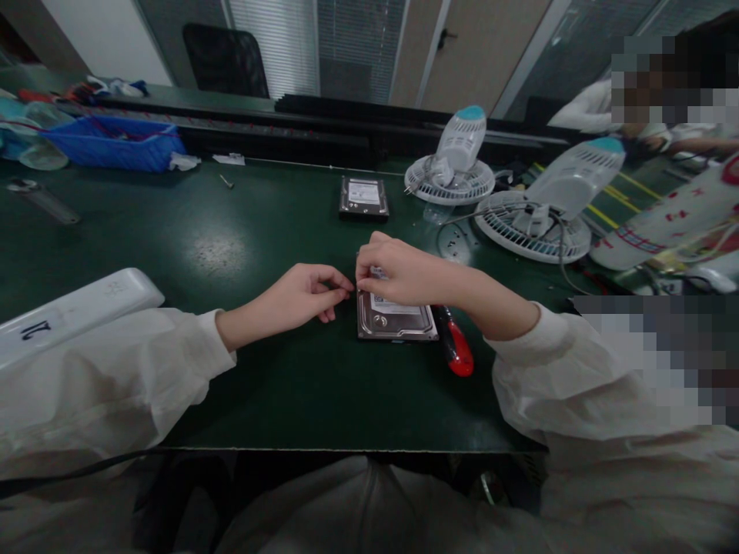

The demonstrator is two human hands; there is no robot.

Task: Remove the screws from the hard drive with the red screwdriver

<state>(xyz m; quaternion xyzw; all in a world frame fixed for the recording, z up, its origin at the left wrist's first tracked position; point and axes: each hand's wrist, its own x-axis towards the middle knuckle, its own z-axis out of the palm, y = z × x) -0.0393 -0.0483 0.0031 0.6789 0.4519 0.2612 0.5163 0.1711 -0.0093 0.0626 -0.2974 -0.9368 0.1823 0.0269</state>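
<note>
A silver hard drive (396, 323) lies label up on the green table, partly covered by my right hand (396, 269). The fingers of that hand are pinched together over the drive's left part; whatever they hold, if anything, is too small to make out. My left hand (320, 292) is just left of the drive, thumb and index fingertips close together near its edge, and its contents cannot be made out either. A screwdriver with a red and black handle (458, 350) rests against the drive's right side. Farther back sits a second hard drive (363, 198).
Small screws (454, 242) lie right of centre. Two white fan parts (450, 181) stand at the back right, near a person (589, 108). A blue basket (115, 146) is at the back left, a white casing (81, 312) at the left.
</note>
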